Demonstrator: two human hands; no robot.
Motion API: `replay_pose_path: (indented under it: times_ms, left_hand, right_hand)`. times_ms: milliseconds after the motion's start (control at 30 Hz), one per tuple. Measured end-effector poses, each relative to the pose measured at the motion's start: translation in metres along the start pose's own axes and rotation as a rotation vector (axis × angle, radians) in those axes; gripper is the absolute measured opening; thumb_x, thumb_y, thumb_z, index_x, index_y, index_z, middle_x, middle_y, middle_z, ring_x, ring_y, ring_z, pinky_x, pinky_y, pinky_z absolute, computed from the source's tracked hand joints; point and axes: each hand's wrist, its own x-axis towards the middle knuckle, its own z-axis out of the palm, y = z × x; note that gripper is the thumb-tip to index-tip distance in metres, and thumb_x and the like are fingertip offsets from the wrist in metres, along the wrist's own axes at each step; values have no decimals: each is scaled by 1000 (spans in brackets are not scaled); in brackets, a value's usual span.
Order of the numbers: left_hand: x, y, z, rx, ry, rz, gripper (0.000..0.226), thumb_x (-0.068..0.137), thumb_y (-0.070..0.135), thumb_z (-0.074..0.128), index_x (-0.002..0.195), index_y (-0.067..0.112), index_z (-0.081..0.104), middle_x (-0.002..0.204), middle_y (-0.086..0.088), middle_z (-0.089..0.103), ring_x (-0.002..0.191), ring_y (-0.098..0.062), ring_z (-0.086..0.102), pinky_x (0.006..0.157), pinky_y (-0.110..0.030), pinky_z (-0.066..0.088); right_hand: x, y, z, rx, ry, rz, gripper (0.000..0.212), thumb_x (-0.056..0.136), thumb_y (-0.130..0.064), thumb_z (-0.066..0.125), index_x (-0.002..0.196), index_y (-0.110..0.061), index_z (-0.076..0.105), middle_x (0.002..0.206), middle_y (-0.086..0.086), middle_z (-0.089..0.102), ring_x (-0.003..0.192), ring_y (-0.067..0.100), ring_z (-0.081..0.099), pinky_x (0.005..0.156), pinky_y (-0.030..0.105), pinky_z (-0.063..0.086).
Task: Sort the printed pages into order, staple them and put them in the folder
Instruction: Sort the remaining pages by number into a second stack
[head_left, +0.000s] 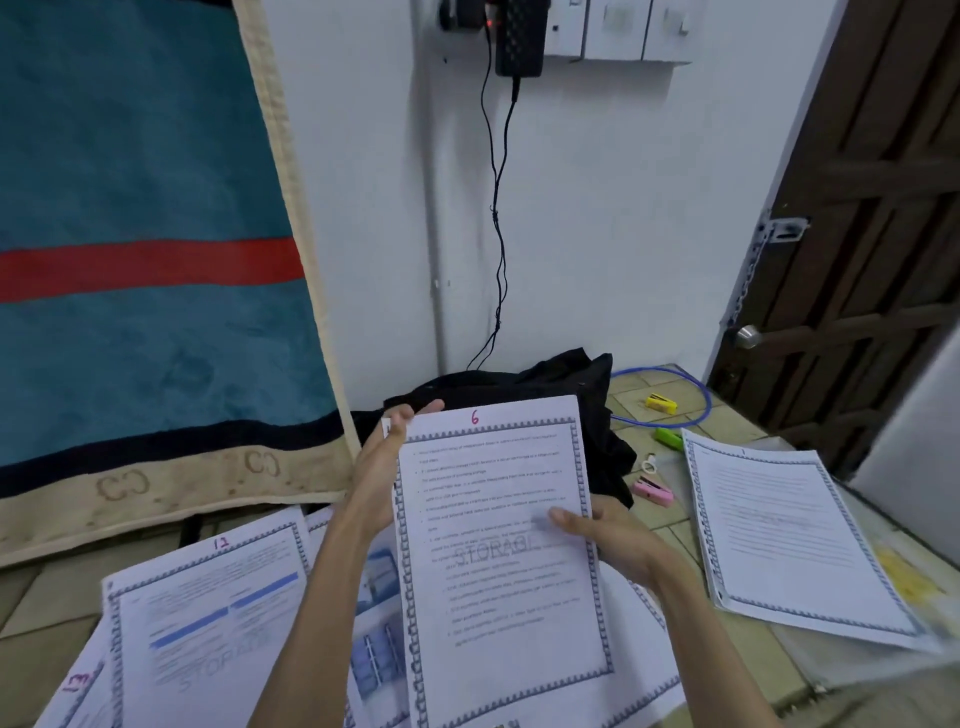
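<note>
- Page 6 (498, 545): thin white printed sheet with a blue patterned border, a pink handwritten "6" at its top and a grey "STORAGE" watermark across the middle. It is held up above the floor, centre of view, slightly tilted.
- Left hand (382, 467): holds the sheet's upper left edge, fingers extended behind the top corner, thumb along the front margin.
- Right hand (608, 540): grips the right edge at mid-height, thumb (566, 518) pressed flat on the printed face, remaining fingers curled behind the paper.
- Page 12 (208, 618): lies flat on the floor at lower left, with blue bars in its print; page 13 (78, 691) lies partly beneath it at the frame's corner. Further sheets overlap under the held page.
- Stack (800, 535): neat pile of bordered pages to the right, page 1 on top, resting on a clear plastic folder (904, 587).
- Staplers: pink (653, 491), green (669, 438) and yellow (661, 403), small and plastic, on the tiled floor between the held page and the stack.
- Black cloth (561, 384): crumpled, behind the held page.
- Blanket (145, 234): teal plush with a red stripe and beige trim, at left.
- Door (872, 234): dark wood, at right.
</note>
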Motion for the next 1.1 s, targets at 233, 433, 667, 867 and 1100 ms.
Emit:
replay_pose_path:
  times_ms: [233, 433, 667, 867, 1100]
  left_hand:
    - [12, -35, 23, 146, 1, -76, 29, 98, 30, 39, 124, 20, 49, 117, -1, 65, 105, -20, 63, 88, -37, 52]
    - [1, -58, 27, 385, -100, -270, 33, 89, 19, 59, 121, 14, 59, 110, -7, 70, 96, -24, 69, 75, -34, 58]
    - [16, -70, 21, 151, -124, -472, 49, 77, 21, 63, 124, 9, 57, 119, -17, 65, 109, -34, 62, 87, -44, 55]
    - [25, -86, 18, 437, 47, -362, 47, 87, 27, 63, 131, 14, 52, 118, -7, 66, 106, -25, 64, 96, -45, 50]
    - [28, -84, 17, 214, 6, -494, 36, 86, 20, 63, 121, 9, 59, 114, -16, 68, 104, -32, 65, 85, -46, 55]
  right_hand:
    - [5, 6, -18, 80, 301, -144, 23, 83, -8, 67, 105, -13, 69, 101, 0, 74, 96, 18, 70, 81, 31, 57]
    - [17, 20, -33, 197, 430, -97, 16, 86, -6, 63, 96, -17, 70, 96, 2, 75, 92, 22, 71, 83, 41, 56]
    - [26, 29, -44, 191, 386, -44, 18, 88, -5, 62, 100, -16, 68, 98, -1, 74, 90, 17, 72, 75, 31, 58]
    - [38, 24, -54, 276, 297, 54, 21, 83, -5, 67, 104, -6, 67, 101, 12, 73, 91, 26, 72, 72, 37, 59]
    - [46, 20, -64, 194, 259, 66, 23, 81, -1, 68, 102, -8, 67, 99, 8, 74, 90, 24, 72, 76, 38, 59]
